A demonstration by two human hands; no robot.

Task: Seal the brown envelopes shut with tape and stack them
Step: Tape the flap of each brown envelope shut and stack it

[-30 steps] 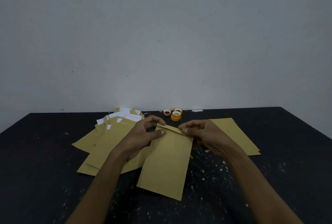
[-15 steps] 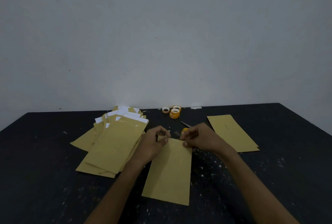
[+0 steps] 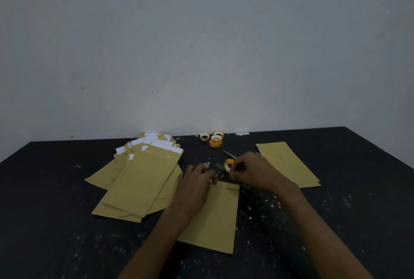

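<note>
The flat brown paper envelope (image 3: pixel 216 218) lies on the black, white-flecked table (image 3: pixel 56 211) directly under the hands, its folded flap at the far end. The left hand (image 3: pixel 197 181) rests on the flap's left corner, fingers laid fairly straight, pressing down and gripping nothing. The right hand (image 3: pixel 254 171) sits just beyond the flap's right end, fingers curled against a small yellow roll of tape (image 3: pixel 228 164). I can't tell whether it pinches the roll, a strip's end or nothing.

To my eye, the risk is the flap springing up if the left hand lifts too soon. A strip could also twist, stick to itself or land crooked, leaving the mouth partly open.

A thin metal blade (image 3: pixel 229 154), probably scissors, pokes out beyond the right hand, with the rest hidden behind it. The light is too dim to show whether tape is already on the flap. Left of the left hand sprawls a loose pile of brown envelopes with white strips (image 3: pixel 139 180). Right of the right hand lies a neat stack of brown envelopes (image 3: pixel 289 164). Three more tape rolls (image 3: pixel 215 139) sit far beyond both hands.
</note>
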